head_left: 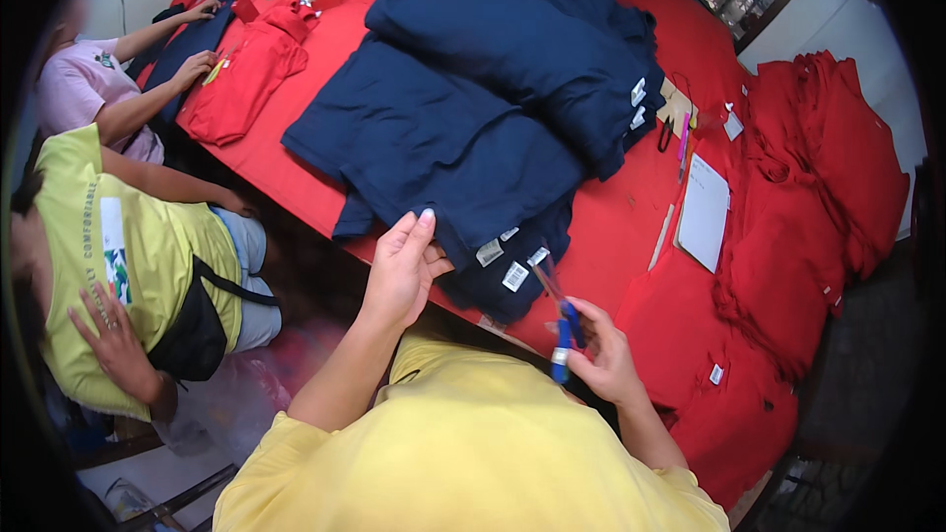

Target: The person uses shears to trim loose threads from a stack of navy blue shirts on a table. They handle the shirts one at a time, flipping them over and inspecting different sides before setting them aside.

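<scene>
My left hand (399, 271) pinches the near edge of a navy blue shirt (434, 133), thumb on top of the cloth. In my right hand (606, 360) is a pair of scissors (567, 330) with blue handles. Its blades point up and away, the tips close to a white label (538, 256) at the edge of the navy stack. Other white tags (513, 277) with printed bars hang from the shirts between my two hands. A second heap of navy shirts (522, 30) lies folded over behind the near one.
The table has a red covering (616, 236). Piles of red garments (788, 197) line its right side, next to a white notepad (704, 212) and a pink pen (684, 143). At the left, a person in yellow (148, 266) stands close; another in pink (99, 94) handles dark cloth.
</scene>
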Demonstrator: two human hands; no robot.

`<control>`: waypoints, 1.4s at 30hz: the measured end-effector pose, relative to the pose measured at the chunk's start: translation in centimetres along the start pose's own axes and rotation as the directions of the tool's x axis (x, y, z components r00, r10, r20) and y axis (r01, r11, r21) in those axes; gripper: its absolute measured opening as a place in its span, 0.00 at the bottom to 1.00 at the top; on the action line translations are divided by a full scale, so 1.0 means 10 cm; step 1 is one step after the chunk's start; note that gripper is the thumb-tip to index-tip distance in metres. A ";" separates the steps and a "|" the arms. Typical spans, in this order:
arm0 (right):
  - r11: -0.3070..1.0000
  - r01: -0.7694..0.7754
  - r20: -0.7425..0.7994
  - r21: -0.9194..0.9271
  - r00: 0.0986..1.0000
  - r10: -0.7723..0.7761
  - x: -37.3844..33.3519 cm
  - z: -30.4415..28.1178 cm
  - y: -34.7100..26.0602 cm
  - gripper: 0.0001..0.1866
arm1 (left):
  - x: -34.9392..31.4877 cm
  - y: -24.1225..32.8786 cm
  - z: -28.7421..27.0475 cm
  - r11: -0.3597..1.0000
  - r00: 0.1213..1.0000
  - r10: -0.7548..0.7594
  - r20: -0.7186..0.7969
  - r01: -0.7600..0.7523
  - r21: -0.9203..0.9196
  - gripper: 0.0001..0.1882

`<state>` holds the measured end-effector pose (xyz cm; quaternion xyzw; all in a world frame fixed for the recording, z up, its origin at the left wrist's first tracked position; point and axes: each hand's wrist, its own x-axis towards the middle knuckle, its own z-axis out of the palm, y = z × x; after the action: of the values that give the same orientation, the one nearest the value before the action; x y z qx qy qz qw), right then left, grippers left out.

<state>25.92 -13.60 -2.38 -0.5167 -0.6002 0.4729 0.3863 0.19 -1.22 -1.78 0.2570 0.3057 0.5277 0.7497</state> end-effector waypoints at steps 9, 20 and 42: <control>0.839 0.324 0.049 -0.437 0.940 -0.338 0.39 0.55 -0.02 0.35 | -0.12 0.02 -0.03 0.998 0.998 0.065 -0.024 -0.064 0.030 0.14; 0.910 0.270 0.036 -0.315 0.961 -0.273 0.30 0.57 -0.09 0.33 | -0.18 -0.01 0.06 0.998 0.999 0.041 0.001 -0.041 0.054 0.11; 0.994 0.025 0.102 -0.108 0.995 -0.014 0.39 0.44 -0.11 0.30 | -0.17 -0.10 -0.05 0.972 0.987 0.154 -0.045 -0.143 0.184 0.18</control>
<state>20.74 -10.51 -2.52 -0.5064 -0.6489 0.4610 0.3316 0.05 -3.10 -2.55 0.3303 0.3541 0.5598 0.6724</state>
